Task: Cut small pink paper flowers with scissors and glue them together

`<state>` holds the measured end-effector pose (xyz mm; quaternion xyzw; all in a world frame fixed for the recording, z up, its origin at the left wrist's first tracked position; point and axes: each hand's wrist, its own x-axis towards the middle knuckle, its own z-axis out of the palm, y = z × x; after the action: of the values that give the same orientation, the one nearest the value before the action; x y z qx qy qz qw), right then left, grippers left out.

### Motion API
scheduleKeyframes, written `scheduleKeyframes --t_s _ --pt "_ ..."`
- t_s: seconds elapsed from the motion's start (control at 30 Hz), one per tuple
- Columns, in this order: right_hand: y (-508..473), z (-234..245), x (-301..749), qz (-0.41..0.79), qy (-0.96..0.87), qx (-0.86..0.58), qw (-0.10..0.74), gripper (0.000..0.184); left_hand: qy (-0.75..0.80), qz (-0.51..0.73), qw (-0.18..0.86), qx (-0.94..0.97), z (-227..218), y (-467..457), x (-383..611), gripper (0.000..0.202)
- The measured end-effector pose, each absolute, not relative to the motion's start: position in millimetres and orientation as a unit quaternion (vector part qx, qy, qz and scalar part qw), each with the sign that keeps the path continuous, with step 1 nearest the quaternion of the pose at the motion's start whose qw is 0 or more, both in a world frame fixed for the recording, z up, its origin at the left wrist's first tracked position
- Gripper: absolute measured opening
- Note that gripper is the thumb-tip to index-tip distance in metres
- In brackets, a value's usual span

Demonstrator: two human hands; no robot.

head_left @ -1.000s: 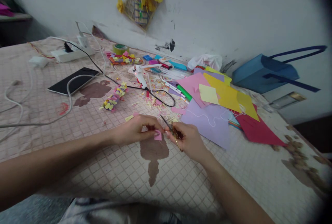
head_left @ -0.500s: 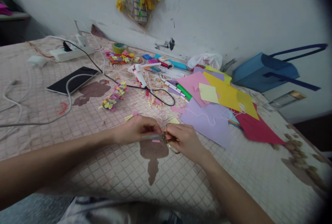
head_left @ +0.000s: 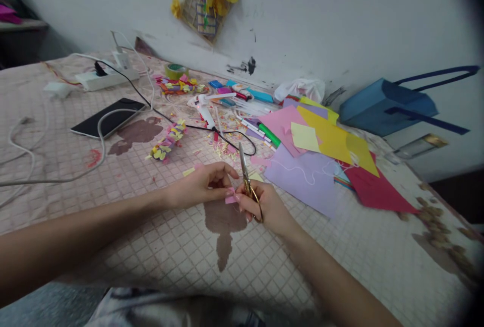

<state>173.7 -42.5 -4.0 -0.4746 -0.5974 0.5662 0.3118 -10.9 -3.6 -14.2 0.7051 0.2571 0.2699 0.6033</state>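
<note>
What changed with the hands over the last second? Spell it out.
The scissors swung upright in the right hand, tips now pointing away from the person. The left hand drew apart from them, with the small pink paper at its fingertips. The coloured paper sheets and glue gun stayed put.

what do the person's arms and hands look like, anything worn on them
Both forearms are bare, with no sleeves in view. The left hand and right hand are ungloved, and no ring, watch or bracelet shows. Below them is grey and white patterned clothing.
</note>
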Motion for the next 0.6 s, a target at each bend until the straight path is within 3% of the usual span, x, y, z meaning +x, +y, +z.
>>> scheduleKeyframes --t_s 0.2,0.4,0.6 --pt "-44.0 -11.2 173.0 0.601 -0.531 -0.469 0.37 0.012 0.244 0.299 0.605 0.697 -9.8 -6.8 -10.6 0.02" --pt "-44.8 -10.6 172.1 0.628 -0.488 -0.46 0.395 0.011 0.276 0.309 0.447 0.793 -7.4 -10.3 -11.9 0.018" --pt "-44.8 -7.4 170.9 0.639 -0.489 -0.439 0.4 0.021 0.28 0.324 0.424 0.798 -9.2 -9.1 -11.2 0.016"
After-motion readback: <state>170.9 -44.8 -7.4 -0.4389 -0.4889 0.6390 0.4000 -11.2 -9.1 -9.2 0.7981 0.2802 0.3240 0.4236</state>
